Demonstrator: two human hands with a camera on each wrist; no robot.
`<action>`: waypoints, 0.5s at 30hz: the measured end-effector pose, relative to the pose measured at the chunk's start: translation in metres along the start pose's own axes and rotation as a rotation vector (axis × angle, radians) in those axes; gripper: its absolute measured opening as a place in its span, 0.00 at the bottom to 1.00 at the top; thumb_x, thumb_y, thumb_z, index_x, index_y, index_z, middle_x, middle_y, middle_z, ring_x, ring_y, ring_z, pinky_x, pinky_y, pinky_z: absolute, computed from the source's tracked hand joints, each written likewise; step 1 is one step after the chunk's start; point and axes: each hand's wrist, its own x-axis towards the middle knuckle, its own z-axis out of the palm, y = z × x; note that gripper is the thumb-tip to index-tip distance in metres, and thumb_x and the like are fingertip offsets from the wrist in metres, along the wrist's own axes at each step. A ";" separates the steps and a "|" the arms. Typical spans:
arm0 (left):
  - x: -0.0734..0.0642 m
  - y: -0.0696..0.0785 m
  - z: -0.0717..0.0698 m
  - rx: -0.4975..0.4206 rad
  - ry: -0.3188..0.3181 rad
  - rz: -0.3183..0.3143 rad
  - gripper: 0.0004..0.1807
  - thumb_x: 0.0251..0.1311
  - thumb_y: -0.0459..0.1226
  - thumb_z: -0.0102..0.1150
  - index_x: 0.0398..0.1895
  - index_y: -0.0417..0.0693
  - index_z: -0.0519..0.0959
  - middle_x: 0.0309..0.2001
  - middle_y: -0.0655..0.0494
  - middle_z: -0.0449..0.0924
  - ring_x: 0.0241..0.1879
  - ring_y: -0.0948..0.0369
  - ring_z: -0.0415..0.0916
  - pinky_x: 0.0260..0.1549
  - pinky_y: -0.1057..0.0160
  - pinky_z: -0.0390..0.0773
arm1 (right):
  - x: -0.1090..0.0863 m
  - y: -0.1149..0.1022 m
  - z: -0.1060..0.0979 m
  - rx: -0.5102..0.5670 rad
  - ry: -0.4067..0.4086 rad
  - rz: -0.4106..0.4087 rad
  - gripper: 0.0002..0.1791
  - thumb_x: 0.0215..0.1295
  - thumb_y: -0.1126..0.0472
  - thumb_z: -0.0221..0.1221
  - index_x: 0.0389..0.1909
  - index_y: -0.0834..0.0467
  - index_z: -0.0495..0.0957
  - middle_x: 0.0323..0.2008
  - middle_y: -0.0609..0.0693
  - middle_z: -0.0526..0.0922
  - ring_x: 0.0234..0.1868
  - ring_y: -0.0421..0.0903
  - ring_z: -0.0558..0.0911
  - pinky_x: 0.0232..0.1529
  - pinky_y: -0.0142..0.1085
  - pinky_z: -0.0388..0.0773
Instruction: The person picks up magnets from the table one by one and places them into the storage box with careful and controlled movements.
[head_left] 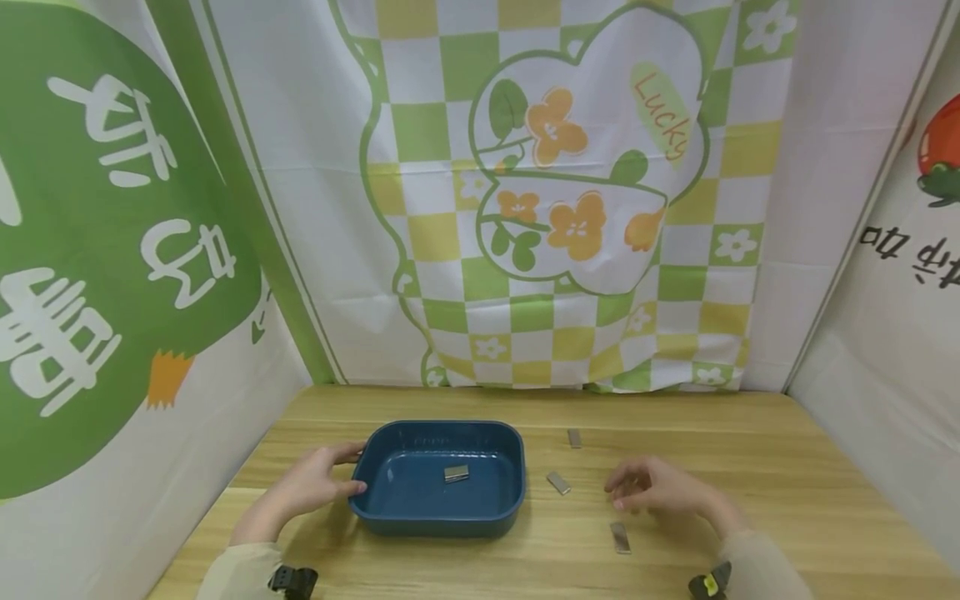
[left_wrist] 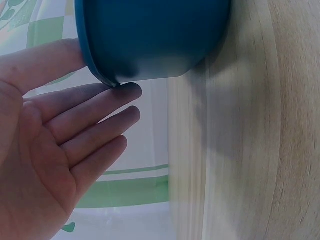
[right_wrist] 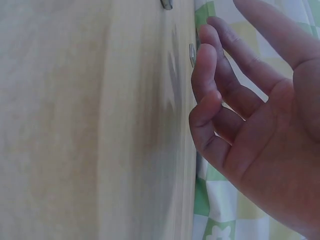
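Note:
My left hand holds the left side of a deep blue rectangular container, thumb over the rim and the other fingers stretched outside it. In the left wrist view, the fingers lie nearly straight by the container's corner. Small silver rectangular pieces lie together on the container's floor. My right hand hovers over the table, its fingers loosely bent and holding nothing. Around it lie three similar silver pieces: one nearer me, one to its left and one farther back.
The wooden table carries the container left of centre. Behind it hangs a checked green, yellow and white cloth. Printed fabric walls stand on the left and right sides.

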 end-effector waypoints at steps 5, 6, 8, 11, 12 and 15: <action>-0.001 0.003 -0.002 0.000 -0.010 -0.012 0.35 0.51 0.41 0.69 0.62 0.36 0.70 0.54 0.40 0.79 0.57 0.42 0.72 0.55 0.39 0.69 | -0.004 -0.003 0.002 0.018 -0.023 -0.024 0.18 0.59 0.59 0.64 0.48 0.62 0.77 0.45 0.58 0.81 0.44 0.46 0.80 0.42 0.29 0.77; -0.001 0.003 -0.002 0.001 -0.013 -0.008 0.35 0.51 0.41 0.69 0.62 0.35 0.70 0.54 0.40 0.78 0.57 0.42 0.73 0.55 0.39 0.69 | -0.004 -0.004 0.002 0.030 -0.033 -0.029 0.18 0.59 0.60 0.64 0.49 0.63 0.77 0.45 0.59 0.81 0.44 0.47 0.80 0.42 0.29 0.77; -0.002 0.003 -0.002 0.003 -0.016 0.005 0.35 0.51 0.41 0.69 0.61 0.35 0.70 0.54 0.39 0.78 0.56 0.42 0.73 0.54 0.39 0.70 | -0.006 -0.005 0.004 0.046 -0.052 -0.042 0.19 0.59 0.61 0.64 0.49 0.64 0.76 0.45 0.61 0.80 0.44 0.49 0.79 0.42 0.29 0.77; -0.002 0.004 -0.002 0.004 -0.014 0.012 0.35 0.50 0.41 0.69 0.61 0.34 0.71 0.53 0.39 0.79 0.56 0.42 0.74 0.54 0.39 0.70 | -0.007 -0.004 0.005 0.055 -0.070 -0.050 0.19 0.58 0.62 0.64 0.49 0.64 0.76 0.44 0.62 0.79 0.43 0.49 0.78 0.42 0.30 0.76; -0.002 0.003 -0.002 0.004 -0.014 0.013 0.35 0.50 0.41 0.69 0.61 0.34 0.71 0.53 0.39 0.79 0.56 0.42 0.74 0.54 0.39 0.70 | -0.008 -0.003 0.006 0.055 -0.074 -0.050 0.19 0.57 0.63 0.64 0.49 0.64 0.76 0.44 0.62 0.79 0.43 0.48 0.77 0.42 0.30 0.76; -0.001 0.003 -0.002 0.008 -0.007 0.019 0.35 0.50 0.41 0.69 0.61 0.35 0.71 0.53 0.39 0.79 0.56 0.42 0.74 0.54 0.39 0.70 | -0.008 -0.001 0.006 0.062 -0.084 -0.044 0.20 0.54 0.63 0.66 0.48 0.62 0.77 0.44 0.61 0.79 0.42 0.47 0.77 0.40 0.30 0.76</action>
